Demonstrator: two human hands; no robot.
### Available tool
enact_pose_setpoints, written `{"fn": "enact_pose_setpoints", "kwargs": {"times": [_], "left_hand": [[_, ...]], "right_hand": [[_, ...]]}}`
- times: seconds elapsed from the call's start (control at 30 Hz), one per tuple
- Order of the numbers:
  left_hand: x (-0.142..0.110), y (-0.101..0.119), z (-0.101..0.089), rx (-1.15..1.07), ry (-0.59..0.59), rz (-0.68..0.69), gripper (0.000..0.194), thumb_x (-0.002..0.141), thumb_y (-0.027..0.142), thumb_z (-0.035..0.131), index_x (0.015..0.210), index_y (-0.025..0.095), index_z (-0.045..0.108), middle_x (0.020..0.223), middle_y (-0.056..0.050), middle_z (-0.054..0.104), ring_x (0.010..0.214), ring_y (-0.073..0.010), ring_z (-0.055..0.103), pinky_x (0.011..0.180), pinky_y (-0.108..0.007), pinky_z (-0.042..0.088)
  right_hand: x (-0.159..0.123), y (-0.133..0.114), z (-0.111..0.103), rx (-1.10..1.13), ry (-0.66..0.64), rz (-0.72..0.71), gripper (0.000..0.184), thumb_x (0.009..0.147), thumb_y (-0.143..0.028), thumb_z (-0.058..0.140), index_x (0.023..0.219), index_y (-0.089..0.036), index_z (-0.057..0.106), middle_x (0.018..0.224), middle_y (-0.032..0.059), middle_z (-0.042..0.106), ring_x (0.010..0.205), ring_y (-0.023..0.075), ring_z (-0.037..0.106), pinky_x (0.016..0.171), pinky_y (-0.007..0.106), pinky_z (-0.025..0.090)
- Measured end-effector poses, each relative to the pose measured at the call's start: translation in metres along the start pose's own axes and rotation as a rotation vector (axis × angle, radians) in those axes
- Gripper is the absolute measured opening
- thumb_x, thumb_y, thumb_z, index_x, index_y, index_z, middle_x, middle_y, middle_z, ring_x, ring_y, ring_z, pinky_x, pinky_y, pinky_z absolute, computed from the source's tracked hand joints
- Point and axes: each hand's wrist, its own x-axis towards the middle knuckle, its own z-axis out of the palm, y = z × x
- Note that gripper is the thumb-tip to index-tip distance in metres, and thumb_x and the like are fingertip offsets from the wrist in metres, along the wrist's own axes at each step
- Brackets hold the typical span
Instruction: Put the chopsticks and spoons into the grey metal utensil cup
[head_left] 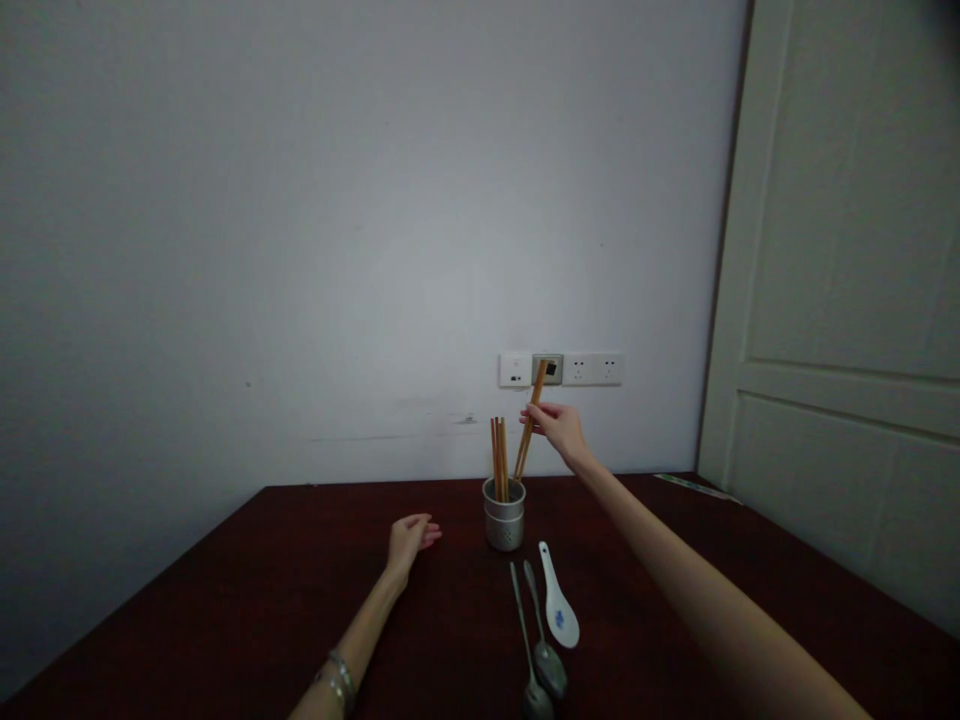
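My right hand (556, 424) pinches a pair of wooden chopsticks (529, 430), tilted, with their lower ends at the right rim of a metal utensil holder (504, 524). Whether those tips are inside the rim or just behind it, I cannot tell. More chopsticks (499, 460) stand upright in the holder. My left hand (409, 543) rests near the table, left of the holder, fingers loosely extended and holding nothing. In front of the holder lie a white ceramic spoon (559, 610) with a blue mark and two metal spoons (550, 668), (535, 698).
The dark red table (247, 600) meets a pale wall (375, 250). Wall sockets (592, 369) sit just behind the right hand. A thin printed strip (697, 488) lies at the table's back right edge, near a cream panelled door (847, 300).
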Motion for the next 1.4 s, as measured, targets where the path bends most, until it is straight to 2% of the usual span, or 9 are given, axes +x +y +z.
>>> {"fn": "enact_pose_setpoints", "kwargs": {"times": [0.13,0.27,0.5,0.8,1.03,1.4], "left_hand": [[0.002,-0.006,0.001,-0.007,-0.008,0.081,0.009,0.076,0.013,0.049,0.080,0.008,0.055,0.063,-0.008,0.065,0.056,-0.0166,0.064,0.054,-0.024,0.048],[0.005,-0.010,0.001,-0.006,-0.003,0.095,0.010,0.074,0.011,0.048,0.078,0.008,0.057,0.060,-0.007,0.065,0.053,-0.0158,0.063,0.052,-0.023,0.047],[0.004,-0.010,0.001,0.000,0.003,0.113,0.011,0.071,0.010,0.049,0.077,0.008,0.057,0.060,-0.008,0.065,0.053,-0.0159,0.063,0.051,-0.022,0.047],[0.004,-0.011,0.001,0.008,-0.003,0.134,0.012,0.072,0.010,0.047,0.078,0.007,0.057,0.061,-0.009,0.065,0.053,-0.0159,0.063,0.051,-0.023,0.047],[0.002,-0.009,0.001,0.011,-0.002,0.125,0.013,0.072,0.009,0.045,0.077,0.007,0.057,0.060,-0.008,0.064,0.053,-0.0158,0.063,0.051,-0.023,0.047],[-0.001,-0.007,0.001,-0.007,-0.014,0.138,0.009,0.069,0.011,0.050,0.073,0.008,0.058,0.058,-0.007,0.064,0.051,-0.0151,0.062,0.050,-0.022,0.047]], "right_hand": [[0.013,0.034,0.000,-0.081,0.011,0.020,0.023,0.066,-0.031,0.063,0.070,-0.009,0.062,0.071,0.0100,0.067,0.061,0.0147,0.063,0.059,0.026,0.054],[0.018,0.065,-0.002,-0.157,0.030,0.043,0.023,0.067,-0.031,0.060,0.068,-0.008,0.062,0.066,0.0089,0.067,0.058,0.0145,0.063,0.057,0.025,0.053],[0.011,0.097,-0.003,-0.274,0.016,0.063,0.025,0.066,-0.034,0.059,0.066,-0.010,0.066,0.064,0.0085,0.068,0.061,0.0169,0.063,0.056,0.024,0.051],[0.000,0.114,0.003,-0.394,-0.038,0.067,0.031,0.067,-0.037,0.057,0.072,-0.009,0.069,0.068,0.0082,0.069,0.066,0.0183,0.063,0.056,0.023,0.047],[-0.008,0.125,0.007,-0.426,-0.054,0.090,0.033,0.069,-0.038,0.055,0.077,-0.008,0.069,0.065,0.0072,0.068,0.059,0.0162,0.061,0.049,0.021,0.043],[-0.009,0.136,0.006,-0.431,-0.048,0.105,0.032,0.067,-0.036,0.056,0.078,-0.010,0.070,0.070,0.0073,0.069,0.062,0.0176,0.062,0.053,0.022,0.045]]}}
